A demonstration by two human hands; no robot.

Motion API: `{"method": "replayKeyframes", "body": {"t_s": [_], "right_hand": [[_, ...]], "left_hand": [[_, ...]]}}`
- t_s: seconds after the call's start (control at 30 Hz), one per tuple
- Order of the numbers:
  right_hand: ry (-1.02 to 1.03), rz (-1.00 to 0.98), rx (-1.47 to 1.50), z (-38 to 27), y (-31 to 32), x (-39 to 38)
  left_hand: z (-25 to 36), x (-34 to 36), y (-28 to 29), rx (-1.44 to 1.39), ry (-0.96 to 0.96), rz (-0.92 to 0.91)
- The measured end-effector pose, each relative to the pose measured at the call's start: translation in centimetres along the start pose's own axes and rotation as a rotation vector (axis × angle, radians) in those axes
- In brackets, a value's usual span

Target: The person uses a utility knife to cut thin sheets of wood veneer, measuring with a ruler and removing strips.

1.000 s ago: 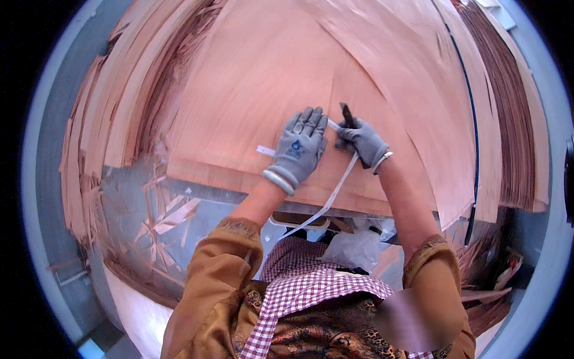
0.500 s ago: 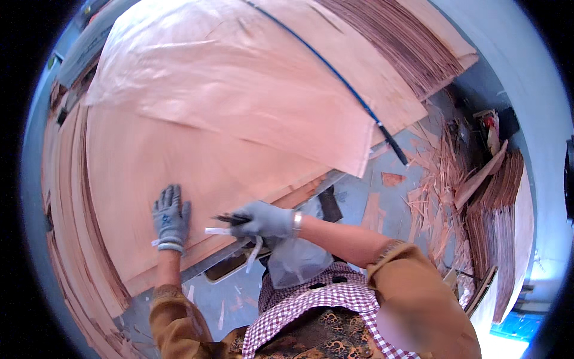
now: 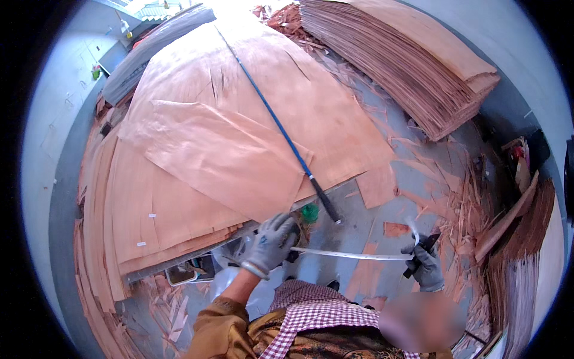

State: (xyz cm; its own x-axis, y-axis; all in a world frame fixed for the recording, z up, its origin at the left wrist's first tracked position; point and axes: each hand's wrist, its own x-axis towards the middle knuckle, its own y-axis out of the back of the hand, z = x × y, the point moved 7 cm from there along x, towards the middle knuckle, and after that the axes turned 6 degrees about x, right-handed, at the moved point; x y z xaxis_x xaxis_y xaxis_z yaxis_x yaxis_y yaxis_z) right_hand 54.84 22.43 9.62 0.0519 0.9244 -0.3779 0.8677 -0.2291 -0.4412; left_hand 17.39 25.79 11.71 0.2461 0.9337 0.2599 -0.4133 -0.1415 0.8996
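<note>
A narrow white tape strip [image 3: 353, 255] stretches between my two grey-gloved hands, in front of my checked apron. My right hand [image 3: 428, 270], out to the right, is closed around a slim black hand tool [image 3: 429, 240] of unclear kind. The tape's free end curls up beside its fingers. My left hand [image 3: 270, 244] is curled over a dark object [image 3: 294, 240], mostly hidden, where the strip starts. Just beyond it lies a stack of thin wood veneer sheets [image 3: 179, 224], a loose sheet slanting across its top. Two short white tape pieces [image 3: 152, 215] show on the near left part.
A blue rod with a black grip [image 3: 326, 200] lies across the veneer, its grip past the edge. Tall veneer stacks [image 3: 406, 66] stand at far right and right [image 3: 517, 239]. Wood scraps [image 3: 448, 179] litter the floor. A green round object [image 3: 310, 212] sits by the stack's edge.
My left hand has left the veneer and moved right, in front of my waist. My right hand has swung out to the right, with the tape strip now drawn out between them. The view has shifted.
</note>
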Motion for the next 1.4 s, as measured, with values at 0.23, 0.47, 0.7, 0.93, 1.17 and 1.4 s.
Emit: {"method": "replayKeyframes", "body": {"t_s": [0.23,0.47,0.7,0.93,1.17,1.4], "right_hand": [[-0.071,-0.178,-0.323,-7.5,0.9,6.9],[0.065,-0.244,-0.536,-15.5,4.0,16.1],[0.041,-0.089,-0.439,-21.6,12.1,27.6],[0.164,0.01,-0.445,-31.0,16.6,48.2],[0.254,-0.479,-0.633,-39.6,2.7,68.9],[0.026,-1.03,-0.831,-28.5,-23.4,80.1]], "left_hand": [[5.3,12.8,-5.6,-0.077,-0.071,0.113],[2.4,23.5,-12.4,-0.091,0.192,0.173],[-1.3,34.4,-17.0,0.251,0.371,0.057],[-5.7,36.6,-21.2,0.487,0.642,-0.118],[-6.0,38.1,-20.0,0.508,0.655,-0.245],[-9.1,44.4,-15.9,0.264,0.928,0.147]]}}
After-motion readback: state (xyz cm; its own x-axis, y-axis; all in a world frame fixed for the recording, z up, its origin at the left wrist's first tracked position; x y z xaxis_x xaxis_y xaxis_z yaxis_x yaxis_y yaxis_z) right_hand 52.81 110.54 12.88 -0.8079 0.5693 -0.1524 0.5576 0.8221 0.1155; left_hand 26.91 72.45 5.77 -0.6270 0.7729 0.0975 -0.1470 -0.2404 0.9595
